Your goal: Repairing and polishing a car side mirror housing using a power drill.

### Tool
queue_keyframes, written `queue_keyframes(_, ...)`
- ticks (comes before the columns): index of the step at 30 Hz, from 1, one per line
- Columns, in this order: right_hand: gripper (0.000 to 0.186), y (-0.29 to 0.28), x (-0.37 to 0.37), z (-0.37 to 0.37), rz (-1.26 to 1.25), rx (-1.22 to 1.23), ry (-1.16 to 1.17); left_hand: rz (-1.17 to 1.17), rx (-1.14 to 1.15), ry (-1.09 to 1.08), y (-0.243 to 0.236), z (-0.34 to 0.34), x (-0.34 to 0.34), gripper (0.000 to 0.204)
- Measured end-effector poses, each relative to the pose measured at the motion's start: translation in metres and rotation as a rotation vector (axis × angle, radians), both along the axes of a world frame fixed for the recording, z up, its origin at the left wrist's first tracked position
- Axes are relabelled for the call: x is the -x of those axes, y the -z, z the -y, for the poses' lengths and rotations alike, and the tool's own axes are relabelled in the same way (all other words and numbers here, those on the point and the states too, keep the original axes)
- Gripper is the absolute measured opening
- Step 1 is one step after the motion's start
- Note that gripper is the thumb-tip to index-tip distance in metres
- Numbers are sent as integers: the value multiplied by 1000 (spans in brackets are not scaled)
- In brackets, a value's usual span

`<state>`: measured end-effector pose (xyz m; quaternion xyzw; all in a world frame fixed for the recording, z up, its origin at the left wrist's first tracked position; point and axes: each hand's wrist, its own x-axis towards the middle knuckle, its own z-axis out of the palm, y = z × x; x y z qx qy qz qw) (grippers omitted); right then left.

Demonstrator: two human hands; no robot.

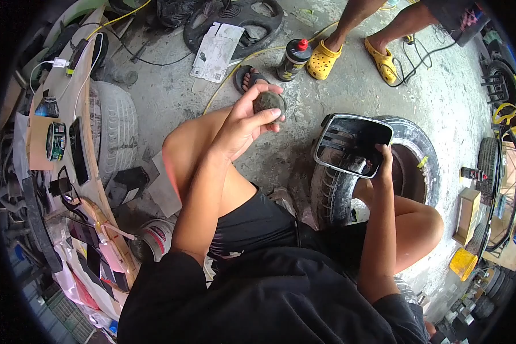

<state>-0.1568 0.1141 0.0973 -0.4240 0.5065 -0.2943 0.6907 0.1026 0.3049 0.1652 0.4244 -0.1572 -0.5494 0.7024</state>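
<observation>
Sitting over the worn tyre point(418, 143) lying flat on the concrete floor, you steady a chrome-framed black grille piece point(352, 143) on its rim with your right hand point(384, 163), fingers closed on the lower right edge. Your left hand point(241, 123) is raised above your knee, curled around a round dark polishing pad point(268, 102). This looks like the pause before rubbing; next, bring the pad flat onto the chrome. A black compound bottle point(292, 60) stands nearby.

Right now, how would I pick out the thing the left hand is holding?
Start at the tyre lying on the concrete floor, then look left, above the bent knee. There the left hand grips a small round pad, dark grey and grimy, unlike the glossy black chrome-edged panel nearby.
</observation>
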Motion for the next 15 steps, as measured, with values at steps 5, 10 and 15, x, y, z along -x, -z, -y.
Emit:
queue_keyframes(5,31,1,5,3,-6,24,-56,170,50,-31,-3,0,3,36)
queue_keyframes(10,33,8,12,8,-17,21,-13,91,66,-36,-2,3,4,25)
queue_keyframes(15,36,0,5,3,-56,38,-45,45,61,-44,-7,-1,2,21)
